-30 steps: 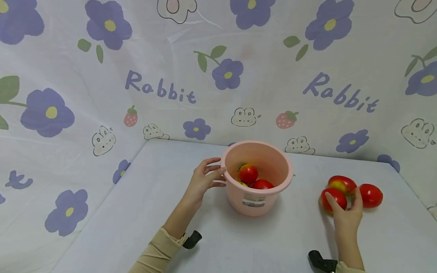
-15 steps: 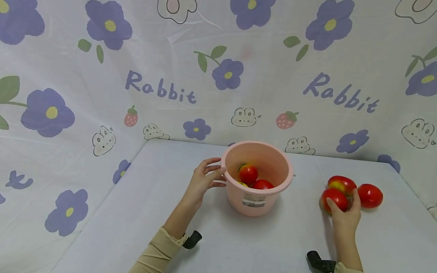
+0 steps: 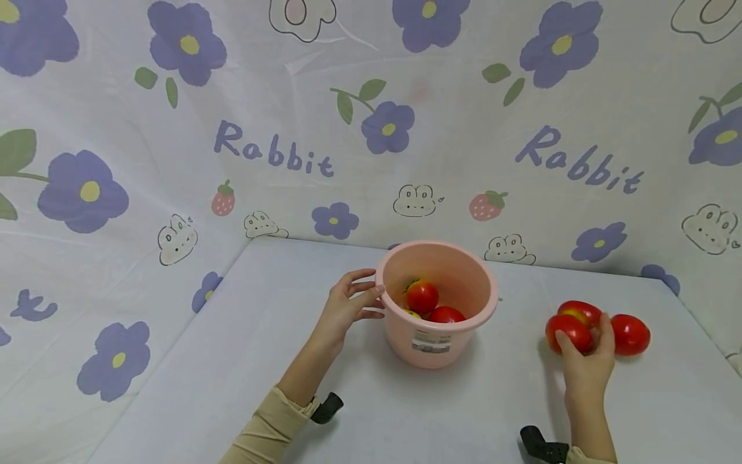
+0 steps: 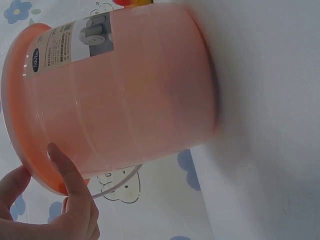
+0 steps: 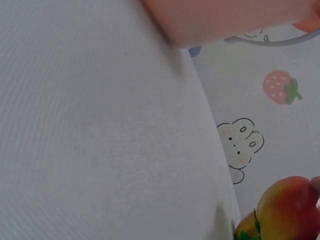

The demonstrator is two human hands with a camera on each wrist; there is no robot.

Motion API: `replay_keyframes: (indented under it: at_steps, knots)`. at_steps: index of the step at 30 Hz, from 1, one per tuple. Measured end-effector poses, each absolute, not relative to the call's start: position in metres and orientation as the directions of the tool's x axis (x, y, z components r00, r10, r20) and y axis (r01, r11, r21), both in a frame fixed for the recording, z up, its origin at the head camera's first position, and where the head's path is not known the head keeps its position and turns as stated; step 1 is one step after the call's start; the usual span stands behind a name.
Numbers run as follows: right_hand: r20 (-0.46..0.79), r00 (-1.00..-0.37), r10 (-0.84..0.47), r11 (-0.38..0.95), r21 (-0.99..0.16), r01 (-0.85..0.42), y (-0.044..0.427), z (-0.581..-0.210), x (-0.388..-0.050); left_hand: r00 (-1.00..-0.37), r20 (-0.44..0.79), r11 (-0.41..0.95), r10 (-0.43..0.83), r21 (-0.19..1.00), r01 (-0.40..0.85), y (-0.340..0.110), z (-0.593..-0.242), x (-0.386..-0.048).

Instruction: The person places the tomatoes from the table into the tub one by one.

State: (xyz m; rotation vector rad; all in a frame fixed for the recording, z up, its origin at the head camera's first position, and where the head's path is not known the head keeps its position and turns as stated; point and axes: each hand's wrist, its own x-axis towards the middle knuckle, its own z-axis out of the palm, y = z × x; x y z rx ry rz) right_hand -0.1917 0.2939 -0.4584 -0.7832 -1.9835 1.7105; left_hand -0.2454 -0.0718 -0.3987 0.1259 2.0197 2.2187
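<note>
A pink bucket (image 3: 400, 338) stands upright on the table, with several red tomatoes inside, one of them a tomato (image 3: 422, 297) with a green calyx. My left hand (image 3: 342, 309) holds the bucket's left rim; in the left wrist view its thumb and a finger (image 4: 70, 175) touch the rim and the outer wall. On the right, my right hand (image 3: 588, 374) grips a red tomato (image 3: 568, 332) between thumb and fingers. Behind it lies a red-and-yellow tomato (image 3: 581, 310), and another red tomato (image 3: 632, 335) lies just right of the hand. The right wrist view shows only a fingertip.
The white table (image 3: 493, 399) ends at a printed cloth backdrop (image 3: 359, 174) behind the bucket. A thin bucket handle (image 4: 117, 182) hangs on the bucket's far side. Black wrist mounts (image 3: 327, 408) stick out from the sleeves.
My right fingers have closed round the front tomato, which has risen slightly and now covers more of the tomato behind. My left hand and the bucket have stayed put.
</note>
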Motion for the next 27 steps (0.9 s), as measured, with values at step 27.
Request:
replay_keyframes:
  at_steps: [27]
  knots:
    - [0.170, -0.799, 0.577, 0.144, -0.984, -0.106, 0.254, -0.378, -0.209, -0.987, -0.020, -0.098, 0.159, 0.995, -0.036, -0.072, -0.399, -0.246]
